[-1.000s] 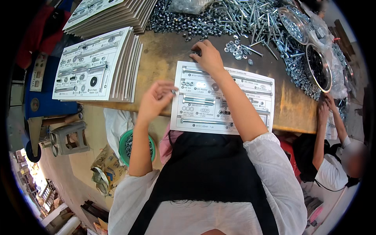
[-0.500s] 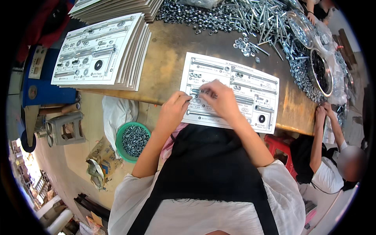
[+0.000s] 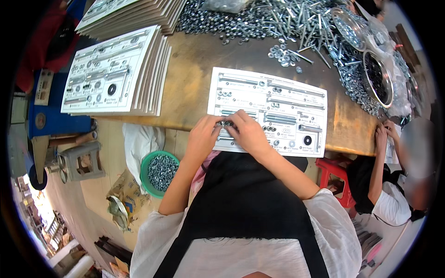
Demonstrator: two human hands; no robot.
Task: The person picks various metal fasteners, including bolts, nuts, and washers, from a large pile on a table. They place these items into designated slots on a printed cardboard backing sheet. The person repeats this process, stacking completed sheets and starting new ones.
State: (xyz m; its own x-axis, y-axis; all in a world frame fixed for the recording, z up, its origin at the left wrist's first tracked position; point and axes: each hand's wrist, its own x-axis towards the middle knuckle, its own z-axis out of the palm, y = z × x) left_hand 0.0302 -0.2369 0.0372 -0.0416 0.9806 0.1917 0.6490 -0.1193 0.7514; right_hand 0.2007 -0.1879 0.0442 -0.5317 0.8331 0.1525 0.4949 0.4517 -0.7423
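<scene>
Two hands of yours meet over the lower left part of the white card (image 3: 248,95), your left hand (image 3: 203,134) and your right hand (image 3: 250,135) nearly touching at the fingertips. The fingers of both are brought together, pinched on small metal pieces (image 3: 225,123) that look like nuts, held between the two hands just above the card; their exact number is hard to make out. The card lies flat at the near edge of the table (image 3: 185,83), slightly turned, and shows rows of bolts, nuts and washers, with a short row of dark nuts (image 3: 270,128) just beside your right hand. Well to your left stands a stack of similar cards (image 3: 109,76), with a second stack (image 3: 134,14) behind it. Beyond the card a few loose washers (image 3: 283,54) lie near a broad heap of nuts (image 3: 208,23) and long bolts (image 3: 294,21). Farther right, a round metal dish (image 3: 390,95) holds black parts, and a co-worker's hands (image 3: 383,131) are at the table's edge. Below on your left, a green bowl (image 3: 144,180) full of small metal parts sits on the floor beside a white sack (image 3: 143,136); a red stool (image 3: 334,183) stands to your right.
</scene>
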